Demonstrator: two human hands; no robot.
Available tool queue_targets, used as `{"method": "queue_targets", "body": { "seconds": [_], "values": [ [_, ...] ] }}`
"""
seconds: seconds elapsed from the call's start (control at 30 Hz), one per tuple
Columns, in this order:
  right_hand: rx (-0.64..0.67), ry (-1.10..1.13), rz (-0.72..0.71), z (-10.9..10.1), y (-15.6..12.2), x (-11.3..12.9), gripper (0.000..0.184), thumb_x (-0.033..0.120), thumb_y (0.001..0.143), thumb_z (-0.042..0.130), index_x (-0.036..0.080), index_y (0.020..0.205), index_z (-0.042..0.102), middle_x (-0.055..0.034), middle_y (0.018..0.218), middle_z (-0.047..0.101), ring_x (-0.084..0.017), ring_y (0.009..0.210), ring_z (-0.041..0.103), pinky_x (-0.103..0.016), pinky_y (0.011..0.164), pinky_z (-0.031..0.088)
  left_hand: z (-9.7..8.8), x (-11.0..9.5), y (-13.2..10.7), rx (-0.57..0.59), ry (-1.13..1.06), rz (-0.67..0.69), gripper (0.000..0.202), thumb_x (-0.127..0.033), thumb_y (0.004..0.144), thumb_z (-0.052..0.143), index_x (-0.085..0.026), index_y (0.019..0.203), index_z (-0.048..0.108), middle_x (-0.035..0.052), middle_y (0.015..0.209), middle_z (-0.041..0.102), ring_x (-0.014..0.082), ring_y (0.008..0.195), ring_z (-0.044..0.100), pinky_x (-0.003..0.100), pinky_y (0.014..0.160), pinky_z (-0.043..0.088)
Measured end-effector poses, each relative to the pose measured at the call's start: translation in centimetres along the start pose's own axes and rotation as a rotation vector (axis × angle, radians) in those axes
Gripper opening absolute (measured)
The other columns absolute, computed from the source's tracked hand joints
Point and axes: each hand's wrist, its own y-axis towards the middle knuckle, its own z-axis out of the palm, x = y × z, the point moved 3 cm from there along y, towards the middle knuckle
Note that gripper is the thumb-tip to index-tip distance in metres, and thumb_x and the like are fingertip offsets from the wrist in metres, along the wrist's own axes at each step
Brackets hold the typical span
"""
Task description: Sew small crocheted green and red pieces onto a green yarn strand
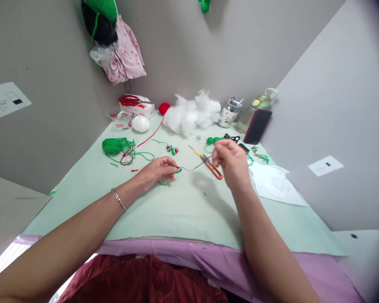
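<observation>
My left hand (pixel 161 169) pinches a small red and green crochet piece (pixel 178 170) between thumb and fingertips, low over the table. From that piece a thin dark thread (pixel 189 170) runs slackly across to my right hand (pixel 229 159). The fingers of my right hand are closed at the thread's far end; whether a needle is in them I cannot make out. Just left of this hand lie orange thread snips (pixel 215 169) and a yellow-handled crochet hook (pixel 197 153). Two small red, white and green crochet pieces (pixel 172 149) rest beyond my left hand.
Green yarn (pixel 113 146) lies tangled at left, near a white ball (pixel 140 124). Behind are a red yarn ball (pixel 164 108), fluffy stuffing (pixel 192 113), red scissors (pixel 131 100) and a pen cup (pixel 229 115). A phone (pixel 257 127) leans against a bottle (pixel 251 115); white sheets (pixel 274 184) lie at right.
</observation>
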Motion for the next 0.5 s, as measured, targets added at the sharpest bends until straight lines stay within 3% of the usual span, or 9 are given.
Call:
{"method": "queue_targets", "body": {
  "seconds": [0.07,0.2,0.3,0.5],
  "values": [
    [0.148,-0.213,-0.015,1.8,-1.1,-0.4,0.009,0.028,0.081,0.065,0.019,0.081,0.065,0.0014,0.066,0.059,-0.009,0.054,0.05,-0.022,0.05,0.038,-0.3,-0.2,0.0,-0.025,-0.046,0.026,0.031,-0.031,0.067,0.08,-0.016,0.085,0.06,-0.0027,0.075,0.061,0.0097,0.063,0.06,0.026,0.068,0.046],
    [0.301,-0.583,-0.136,4.0,-2.7,-0.6,0.009,0.02,0.082,0.061,0.019,0.077,0.068,0.0001,0.073,0.059,-0.01,0.064,0.051,-0.024,0.06,0.039,-0.6,-0.5,0.1,-0.06,-0.073,0.068,0.031,-0.032,0.067,0.08,-0.017,0.085,0.059,-0.003,0.076,0.061,0.0099,0.064,0.061,0.026,0.069,0.046],
    [0.371,-0.688,-0.12,4.5,-3.2,-0.7,0.011,0.017,0.082,0.058,0.019,0.075,0.065,0.0015,0.07,0.058,-0.01,0.059,0.048,-0.024,0.056,0.037,-0.7,-0.6,0.0,-0.072,-0.069,0.074,0.032,-0.032,0.067,0.08,-0.017,0.085,0.059,-0.0028,0.076,0.062,0.0102,0.064,0.061,0.026,0.068,0.045],
    [0.392,-0.745,-0.104,4.7,-3.3,-0.6,0.012,0.016,0.082,0.055,0.019,0.074,0.063,0.0018,0.069,0.058,-0.009,0.058,0.047,-0.024,0.057,0.036,-0.4,-0.6,-0.1,-0.078,-0.059,0.07,0.031,-0.033,0.067,0.08,-0.017,0.084,0.059,-0.0031,0.078,0.061,0.01,0.064,0.062,0.026,0.068,0.044]
  ]
}}
